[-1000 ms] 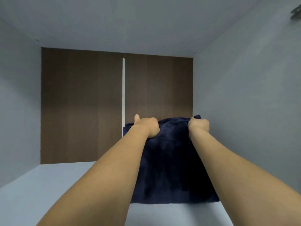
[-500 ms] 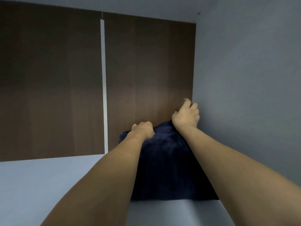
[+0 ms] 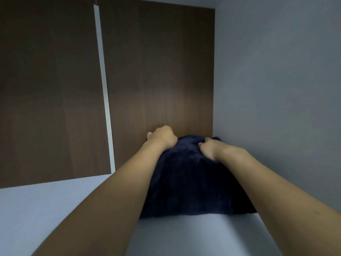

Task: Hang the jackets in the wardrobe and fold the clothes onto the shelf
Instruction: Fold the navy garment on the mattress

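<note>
A folded dark navy garment [image 3: 191, 182] lies on the pale grey shelf [image 3: 46, 209], pushed into the back right corner of the compartment. My left hand [image 3: 163, 136] is a fist at the garment's far left edge, fingers curled into the cloth, close to the brown back panel. My right hand [image 3: 207, 147] presses down on the top right of the garment with its fingers curled into the fabric. Both forearms reach in from the bottom of the view and hide the garment's sides.
The brown wooden back panel [image 3: 156, 80] has a thin white vertical strip [image 3: 104, 89] left of centre. A grey side wall [image 3: 276, 89] closes the compartment on the right. Bare shelf surface stretches to the left of the garment.
The garment has slid deeper toward the back right corner. My right hand has dropped from the back panel onto the cloth. The view has moved closer in.
</note>
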### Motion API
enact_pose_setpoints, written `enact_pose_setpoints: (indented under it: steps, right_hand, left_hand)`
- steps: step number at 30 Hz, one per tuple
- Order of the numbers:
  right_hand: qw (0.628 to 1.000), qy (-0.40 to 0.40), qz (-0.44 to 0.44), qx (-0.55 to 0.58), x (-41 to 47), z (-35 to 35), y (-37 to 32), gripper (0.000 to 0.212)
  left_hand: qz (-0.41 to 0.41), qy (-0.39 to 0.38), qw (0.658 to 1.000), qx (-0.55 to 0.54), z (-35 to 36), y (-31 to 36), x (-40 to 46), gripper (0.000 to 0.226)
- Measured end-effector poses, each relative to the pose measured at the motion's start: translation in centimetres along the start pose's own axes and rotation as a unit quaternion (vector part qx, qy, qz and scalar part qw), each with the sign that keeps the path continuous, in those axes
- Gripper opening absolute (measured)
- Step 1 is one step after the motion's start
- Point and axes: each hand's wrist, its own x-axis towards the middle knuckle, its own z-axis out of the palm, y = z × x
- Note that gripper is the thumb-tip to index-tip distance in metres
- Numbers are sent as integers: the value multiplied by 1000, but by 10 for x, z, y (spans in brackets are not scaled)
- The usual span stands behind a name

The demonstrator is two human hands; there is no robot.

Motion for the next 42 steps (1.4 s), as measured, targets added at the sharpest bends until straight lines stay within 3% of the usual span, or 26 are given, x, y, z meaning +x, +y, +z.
enact_pose_setpoints:
  steps: [5,8,13,18,22,25,28,42]
  right_hand:
    - [999,-14,34,14,12,5,3,47]
    - [999,-24,33,15,14,7,5,48]
    - [999,-30,9,14,8,3,4,47]
    - [992,77,-41,92,-10,-19,9,53]
    - [986,129,-65,84,-37,-40,12,52]
    - [983,149,-77,68,-59,-45,15,52]
    - [976,178,-104,68,-80,-47,18,49]
    - [964,233,-123,45,-224,-43,30,50]
  left_hand:
    - [55,-114,991,-51,13,16,-9,33]
    - [31,-119,991,-56,23,11,-6,42]
    - [22,-129,991,-33,25,5,-4,36]
    - [6,-38,998,-57,-2,12,-29,39]
    - [54,37,998,1,-25,11,-60,38]
    - [115,133,979,101,-38,15,-81,36]
    - [149,197,964,101,-47,21,-99,38]
    - [206,218,945,129,-74,37,-237,45]
